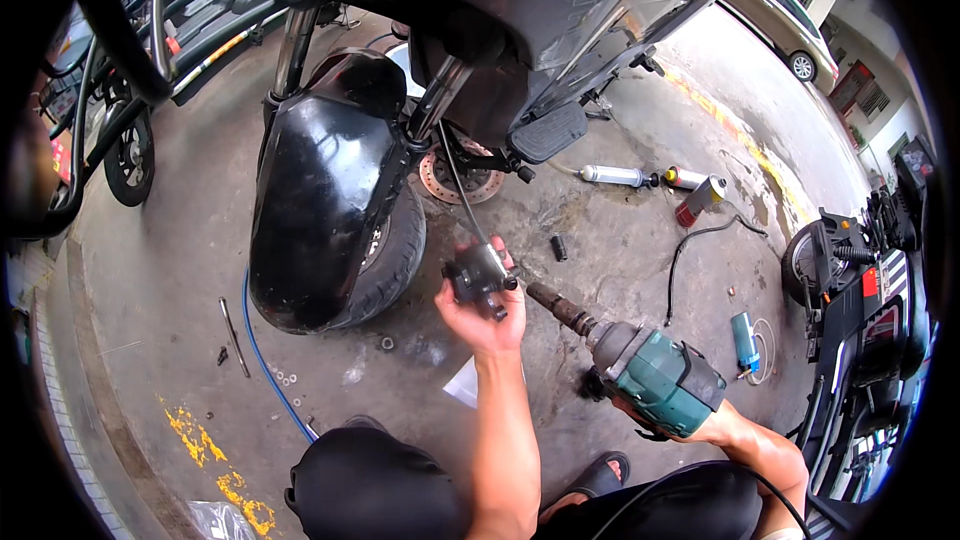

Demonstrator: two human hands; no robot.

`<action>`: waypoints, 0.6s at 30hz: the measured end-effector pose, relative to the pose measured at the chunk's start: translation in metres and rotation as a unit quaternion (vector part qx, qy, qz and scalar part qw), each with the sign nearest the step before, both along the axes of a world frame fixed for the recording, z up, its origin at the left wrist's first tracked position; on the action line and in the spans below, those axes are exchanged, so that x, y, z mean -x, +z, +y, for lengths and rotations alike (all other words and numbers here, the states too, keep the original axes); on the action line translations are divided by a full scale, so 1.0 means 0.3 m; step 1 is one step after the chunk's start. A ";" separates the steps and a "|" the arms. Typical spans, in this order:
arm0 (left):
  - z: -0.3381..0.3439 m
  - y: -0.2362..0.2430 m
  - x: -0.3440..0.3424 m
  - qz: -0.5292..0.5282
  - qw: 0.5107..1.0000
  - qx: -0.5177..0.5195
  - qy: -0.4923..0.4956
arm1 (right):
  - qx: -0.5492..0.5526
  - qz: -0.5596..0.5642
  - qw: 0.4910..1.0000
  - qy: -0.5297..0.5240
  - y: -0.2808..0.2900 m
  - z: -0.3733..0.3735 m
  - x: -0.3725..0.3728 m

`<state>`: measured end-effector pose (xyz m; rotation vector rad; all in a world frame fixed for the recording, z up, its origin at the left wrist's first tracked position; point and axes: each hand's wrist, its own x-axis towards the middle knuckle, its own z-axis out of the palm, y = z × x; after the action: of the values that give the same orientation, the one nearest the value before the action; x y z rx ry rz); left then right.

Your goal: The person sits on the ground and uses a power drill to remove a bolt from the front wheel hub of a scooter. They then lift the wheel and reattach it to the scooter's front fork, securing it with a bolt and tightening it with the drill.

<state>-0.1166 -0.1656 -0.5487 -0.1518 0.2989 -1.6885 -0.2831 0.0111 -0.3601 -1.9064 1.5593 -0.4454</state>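
Observation:
My left hand holds a dark metal brake caliper palm up, attached to a hose coming down from the scooter's front fork. My right hand grips a green impact wrench with a long socket on it, pointed at the caliper's right side; I cannot tell if they touch. Left of the caliper are the glossy black mudguard and front tyre. A brake disc lies on the floor behind the caliper.
Syringe pumps, a spray can, black hose, small socket, teal bottle, paper, blue hose and metal bar lie around. Other two-wheelers stand at both sides; a car is parked behind.

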 end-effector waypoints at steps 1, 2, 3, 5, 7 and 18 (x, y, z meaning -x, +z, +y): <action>0.000 -0.001 -0.001 -0.010 1.000 -0.016 0.001 | -0.002 0.018 1.000 0.018 -0.001 -0.002 -0.005; -0.003 -0.003 -0.007 0.006 1.000 -0.009 -0.002 | 0.008 0.063 0.997 0.050 0.012 -0.011 -0.015; 0.001 -0.035 0.002 0.022 1.000 -0.009 -0.009 | -0.005 0.073 0.996 0.048 0.023 -0.017 -0.021; 0.006 -0.034 -0.005 0.030 0.999 -0.013 -0.005 | -0.037 0.053 0.998 0.024 0.078 -0.045 -0.073; 0.016 -0.029 -0.003 0.018 0.999 -0.030 0.006 | -0.069 0.024 0.997 -0.002 0.078 -0.049 -0.085; 0.009 -0.041 -0.005 0.026 0.999 -0.021 0.011 | -0.071 0.015 0.996 -0.049 0.105 -0.100 -0.187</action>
<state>-0.1151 -0.1630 -0.5610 -0.1687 0.3704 -1.6565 -0.2270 -0.0191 -0.3285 -1.7429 1.6638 -0.3381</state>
